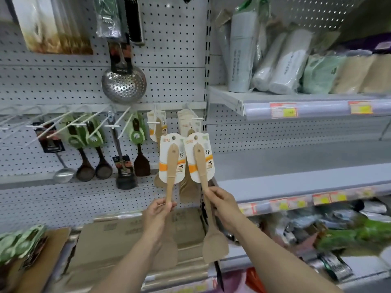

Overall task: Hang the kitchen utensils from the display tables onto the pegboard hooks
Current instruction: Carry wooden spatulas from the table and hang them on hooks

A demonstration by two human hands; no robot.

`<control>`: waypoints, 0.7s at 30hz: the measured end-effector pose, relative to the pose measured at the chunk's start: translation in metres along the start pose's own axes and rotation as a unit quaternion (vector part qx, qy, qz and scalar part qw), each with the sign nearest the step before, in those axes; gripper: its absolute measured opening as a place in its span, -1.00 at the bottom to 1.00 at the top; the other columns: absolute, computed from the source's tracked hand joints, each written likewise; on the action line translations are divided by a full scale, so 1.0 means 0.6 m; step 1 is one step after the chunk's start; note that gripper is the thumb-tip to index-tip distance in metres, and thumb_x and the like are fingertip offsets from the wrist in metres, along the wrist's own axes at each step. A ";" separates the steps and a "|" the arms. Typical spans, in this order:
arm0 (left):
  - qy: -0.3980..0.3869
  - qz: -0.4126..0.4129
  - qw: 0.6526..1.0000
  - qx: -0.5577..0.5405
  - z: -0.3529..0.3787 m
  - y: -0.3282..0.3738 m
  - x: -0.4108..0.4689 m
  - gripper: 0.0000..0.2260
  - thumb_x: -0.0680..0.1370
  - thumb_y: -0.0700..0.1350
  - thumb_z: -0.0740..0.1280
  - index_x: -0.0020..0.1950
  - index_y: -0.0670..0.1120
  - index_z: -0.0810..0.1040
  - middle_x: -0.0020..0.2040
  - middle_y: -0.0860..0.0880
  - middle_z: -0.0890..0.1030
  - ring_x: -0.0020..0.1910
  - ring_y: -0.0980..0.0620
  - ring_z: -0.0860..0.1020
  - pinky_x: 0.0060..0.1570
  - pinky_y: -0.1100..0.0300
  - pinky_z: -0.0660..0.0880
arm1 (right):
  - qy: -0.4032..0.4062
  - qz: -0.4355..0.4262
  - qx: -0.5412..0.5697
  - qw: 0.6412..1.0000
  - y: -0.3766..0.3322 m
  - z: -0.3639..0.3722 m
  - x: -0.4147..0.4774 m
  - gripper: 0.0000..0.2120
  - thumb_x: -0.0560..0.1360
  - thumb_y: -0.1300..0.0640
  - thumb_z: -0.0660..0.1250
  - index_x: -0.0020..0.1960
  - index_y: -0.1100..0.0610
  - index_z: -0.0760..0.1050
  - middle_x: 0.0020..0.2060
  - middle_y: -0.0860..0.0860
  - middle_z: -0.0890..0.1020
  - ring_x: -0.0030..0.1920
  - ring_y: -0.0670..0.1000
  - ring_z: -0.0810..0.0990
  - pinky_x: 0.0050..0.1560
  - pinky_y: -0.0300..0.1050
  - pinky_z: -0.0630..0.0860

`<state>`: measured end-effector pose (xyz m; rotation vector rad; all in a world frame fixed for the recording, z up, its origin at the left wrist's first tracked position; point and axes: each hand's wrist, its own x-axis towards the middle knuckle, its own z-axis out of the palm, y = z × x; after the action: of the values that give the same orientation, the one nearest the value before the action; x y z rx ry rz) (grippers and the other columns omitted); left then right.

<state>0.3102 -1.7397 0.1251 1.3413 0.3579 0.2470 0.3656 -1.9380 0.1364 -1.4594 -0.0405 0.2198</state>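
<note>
Spatulas first: I hold one wooden spatula in each hand, handle ends up, each with a white and orange card wrapped round the top. The left spatula (170, 166) stands nearly upright; the right spatula (206, 187) leans a little, its broad blade (215, 245) hanging below my wrist. Both cards show a round hole near the top edge, and both are raised in front of the pegboard (175, 49), just below two white hooks that already carry the same carded spatulas: the left hook (153, 122) and the right hook (197, 118).

To hang them well, I judge it best to do one at a time: lift until the card's hole lines up with the tip of the hook, push the card straight back along the prong, and let go only once it has slid past the tip. The right card sits closest beneath the right hook, so that one should go first.

My left hand (157, 214) has its grip pinched shut on the lower handle of the left spatula, thumb and fingertips pressed against the wood. My right hand (223, 205) has its grip wrapped closed round the right spatula's shaft, above the blade. Neither spatula touches a hook yet.
</note>
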 end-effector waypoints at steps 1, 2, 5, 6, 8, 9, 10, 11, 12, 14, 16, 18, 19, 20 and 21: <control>0.002 -0.002 1.000 -0.005 0.003 -0.004 -0.003 -0.89 0.56 -0.24 0.37 0.06 -0.12 0.60 -0.03 -0.09 0.73 0.10 -0.05 0.65 0.33 -0.08 0.46 | -0.002 -0.006 0.000 1.000 -0.004 0.001 0.003 -0.86 0.57 -0.02 0.41 -0.01 0.03 0.68 -0.21 0.08 0.59 -0.16 0.10 0.48 -0.08 0.03 0.43; 0.002 -0.004 1.000 -0.009 0.008 -0.009 -0.005 -0.89 0.56 -0.24 0.37 0.07 -0.12 0.60 -0.02 -0.09 0.73 0.11 -0.06 0.65 0.34 -0.08 0.45 | 0.007 -0.012 0.000 1.000 -0.009 0.002 0.009 -0.86 0.57 -0.01 0.41 -0.02 0.04 0.68 -0.24 0.04 0.60 -0.18 0.08 0.49 -0.10 0.00 0.44; 0.001 -0.005 1.000 -0.011 0.016 -0.017 -0.009 -0.90 0.57 -0.24 0.35 0.06 -0.12 0.59 -0.01 -0.09 0.73 0.12 -0.07 0.64 0.35 -0.10 0.43 | 0.037 -0.019 -0.005 0.999 -0.027 0.007 0.025 -0.86 0.58 0.03 0.40 -0.03 0.08 0.67 -0.31 -0.02 0.60 -0.23 0.03 0.49 -0.20 -0.06 0.45; 0.001 -0.007 1.000 -0.011 0.018 -0.019 -0.009 -0.90 0.57 -0.24 0.35 0.07 -0.12 0.59 -0.01 -0.09 0.73 0.12 -0.07 0.64 0.35 -0.11 0.43 | 0.041 -0.016 -0.008 0.999 -0.029 0.006 0.030 -0.86 0.58 0.04 0.40 -0.02 0.09 0.67 -0.32 -0.03 0.60 -0.25 0.01 0.49 -0.21 -0.08 0.46; 0.002 -0.005 1.000 -0.017 0.020 -0.018 -0.008 -0.89 0.57 -0.23 0.35 0.08 -0.14 0.59 0.00 -0.10 0.73 0.12 -0.07 0.64 0.35 -0.10 0.44 | 0.039 -0.010 -0.015 0.999 -0.028 0.003 0.036 -0.87 0.59 0.04 0.39 -0.01 0.08 0.67 -0.31 -0.02 0.60 -0.25 -0.01 0.50 -0.20 -0.10 0.47; 0.003 -0.002 1.000 -0.019 0.019 -0.016 -0.006 -0.89 0.57 -0.23 0.36 0.09 -0.15 0.59 0.00 -0.10 0.73 0.12 -0.06 0.64 0.35 -0.10 0.44 | 0.037 -0.005 -0.015 0.999 -0.025 0.000 0.039 -0.87 0.58 0.03 0.40 -0.02 0.07 0.67 -0.30 -0.01 0.60 -0.23 0.01 0.50 -0.17 -0.06 0.48; 0.006 0.000 1.000 -0.021 0.017 -0.015 -0.004 -0.88 0.57 -0.23 0.36 0.10 -0.16 0.59 -0.01 -0.10 0.73 0.11 -0.06 0.65 0.35 -0.10 0.44 | 0.036 -0.003 -0.015 0.999 -0.019 -0.002 0.043 -0.87 0.58 0.02 0.40 -0.03 0.05 0.68 -0.29 0.00 0.61 -0.22 0.04 0.51 -0.15 -0.02 0.49; 0.009 0.002 1.000 -0.023 0.014 -0.013 -0.002 -0.88 0.57 -0.23 0.36 0.10 -0.16 0.59 -0.01 -0.10 0.73 0.10 -0.05 0.65 0.35 -0.10 0.44 | 0.037 -0.001 -0.014 0.999 -0.011 -0.003 0.048 -0.87 0.57 0.00 0.41 -0.04 0.03 0.68 -0.28 0.01 0.61 -0.20 0.06 0.51 -0.14 0.01 0.50; 0.013 0.003 1.000 -0.025 0.010 -0.011 0.000 -0.88 0.58 -0.23 0.35 0.10 -0.17 0.59 -0.02 -0.09 0.73 0.09 -0.05 0.65 0.35 -0.09 0.44 | 0.039 0.000 -0.015 0.999 -0.006 -0.003 0.052 -0.87 0.57 -0.01 0.41 -0.05 0.02 0.68 -0.28 0.02 0.61 -0.20 0.08 0.52 -0.14 0.01 0.50; 0.021 0.008 1.000 -0.022 0.003 -0.008 0.003 -0.89 0.58 -0.23 0.35 0.10 -0.16 0.59 -0.03 -0.07 0.73 0.08 -0.03 0.65 0.33 -0.07 0.45 | 0.041 0.003 -0.019 0.999 -0.002 0.000 0.063 -0.87 0.57 -0.02 0.41 -0.06 0.01 0.68 -0.27 0.02 0.62 -0.19 0.08 0.52 -0.14 0.00 0.50; 0.027 0.012 0.999 -0.015 -0.004 -0.007 0.006 -0.88 0.58 -0.21 0.35 0.11 -0.16 0.59 -0.04 -0.06 0.74 0.08 -0.03 0.65 0.33 -0.09 0.44 | 0.042 0.008 -0.020 0.999 -0.007 0.007 0.078 -0.86 0.57 -0.01 0.40 -0.05 0.02 0.68 -0.26 0.03 0.61 -0.19 0.09 0.50 -0.13 0.01 0.47; 0.029 0.014 0.999 -0.008 -0.008 -0.008 0.009 -0.88 0.58 -0.20 0.35 0.11 -0.15 0.59 -0.03 -0.05 0.74 0.08 -0.02 0.65 0.34 -0.10 0.43 | 0.039 0.013 -0.024 0.999 -0.019 0.017 0.097 -0.86 0.58 0.00 0.40 -0.02 0.05 0.68 -0.23 0.03 0.64 -0.18 0.08 0.53 -0.09 0.05 0.52; 0.028 0.015 0.999 -0.007 -0.008 -0.008 0.010 -0.88 0.58 -0.20 0.36 0.10 -0.15 0.59 -0.03 -0.05 0.74 0.08 -0.02 0.65 0.34 -0.11 0.42 | 0.039 0.017 -0.020 0.999 -0.024 0.023 0.107 -0.85 0.58 -0.01 0.40 -0.01 0.05 0.68 -0.21 0.04 0.66 -0.15 0.08 0.57 -0.03 0.08 0.58; 0.026 0.014 1.000 -0.007 -0.007 -0.009 0.012 -0.88 0.58 -0.20 0.36 0.10 -0.15 0.59 -0.03 -0.05 0.74 0.09 -0.03 0.65 0.35 -0.12 0.42 | 0.042 0.025 -0.016 0.999 -0.030 0.030 0.117 -0.84 0.57 -0.01 0.41 -0.01 0.06 0.68 -0.17 0.06 0.69 -0.13 0.09 0.61 0.05 0.12 0.61; 0.023 0.013 1.000 -0.008 -0.004 -0.009 0.013 -0.89 0.57 -0.21 0.36 0.08 -0.16 0.59 -0.03 -0.07 0.74 0.09 -0.05 0.65 0.35 -0.12 0.42 | 0.045 0.034 -0.008 0.998 -0.035 0.035 0.126 -0.83 0.56 -0.01 0.42 0.00 0.08 0.67 -0.14 0.08 0.71 -0.11 0.11 0.63 0.10 0.15 0.61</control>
<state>0.3162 -1.7356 0.1186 1.3267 0.3779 0.3020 0.4389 -1.9060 0.1514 -1.4864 0.0818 0.2091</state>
